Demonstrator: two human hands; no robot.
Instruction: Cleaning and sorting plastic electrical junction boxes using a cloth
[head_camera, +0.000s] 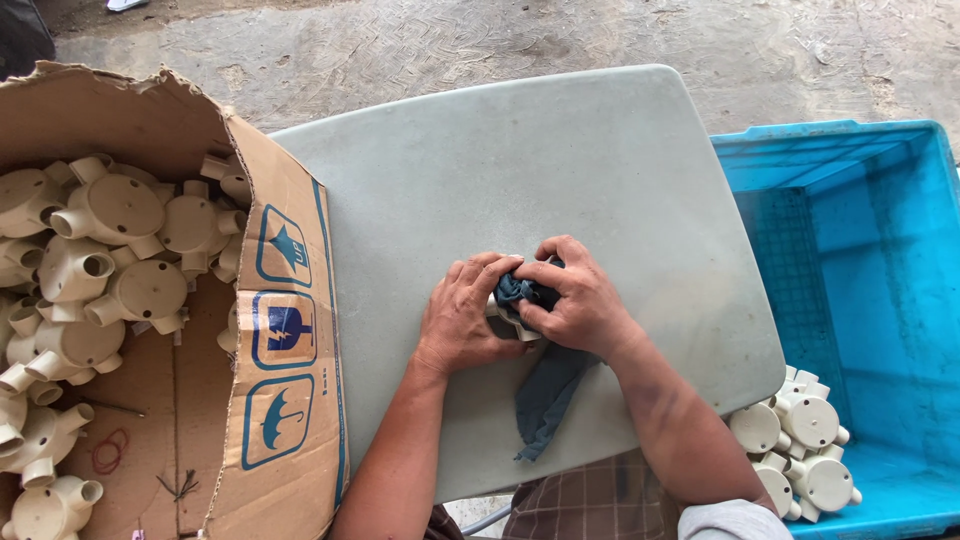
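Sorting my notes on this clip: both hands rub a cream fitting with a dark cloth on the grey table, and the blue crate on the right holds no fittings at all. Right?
Not quite. The blue crate holds a few cream fittings in its near corner, as the head view shows. The rest stands.

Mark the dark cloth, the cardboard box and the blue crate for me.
dark cloth (545, 400), head view, on the tail hanging below the hands.
cardboard box (285, 330), head view, on its printed right flap.
blue crate (900, 300), head view, on its bare inner floor.
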